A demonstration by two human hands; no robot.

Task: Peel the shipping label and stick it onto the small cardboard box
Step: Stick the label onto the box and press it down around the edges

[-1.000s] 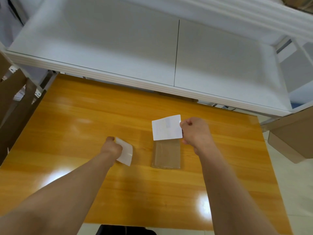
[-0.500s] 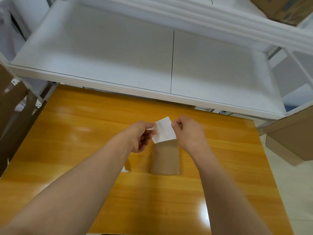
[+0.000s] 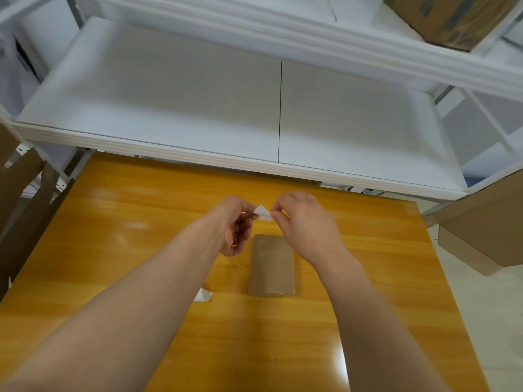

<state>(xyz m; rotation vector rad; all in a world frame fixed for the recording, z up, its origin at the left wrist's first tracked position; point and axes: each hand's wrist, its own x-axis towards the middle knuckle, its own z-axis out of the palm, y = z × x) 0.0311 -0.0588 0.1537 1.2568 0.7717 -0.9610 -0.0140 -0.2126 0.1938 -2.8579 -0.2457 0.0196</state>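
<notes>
The small brown cardboard box [image 3: 272, 265] lies flat on the orange wooden table [image 3: 141, 222], near its middle. Above the box's far end, both hands hold the white shipping label [image 3: 263, 213] in the air. My left hand [image 3: 236, 224] pinches its left edge and my right hand [image 3: 304, 222] pinches its right edge. Only a small white strip of the label shows between the fingers. A white piece of backing paper [image 3: 203, 295] lies on the table to the left of the box, mostly hidden by my left forearm.
A white shelf [image 3: 198, 108] juts over the table's far edge. Brown cardboard sheets [image 3: 19, 199] lean at the left. A large cardboard box [image 3: 486, 222] stands off the table's right side, and another box [image 3: 450, 18] sits on the upper shelf.
My left hand left the backing paper on the table and came up to take the label's left edge. The label now looks edge-on between both hands.
</notes>
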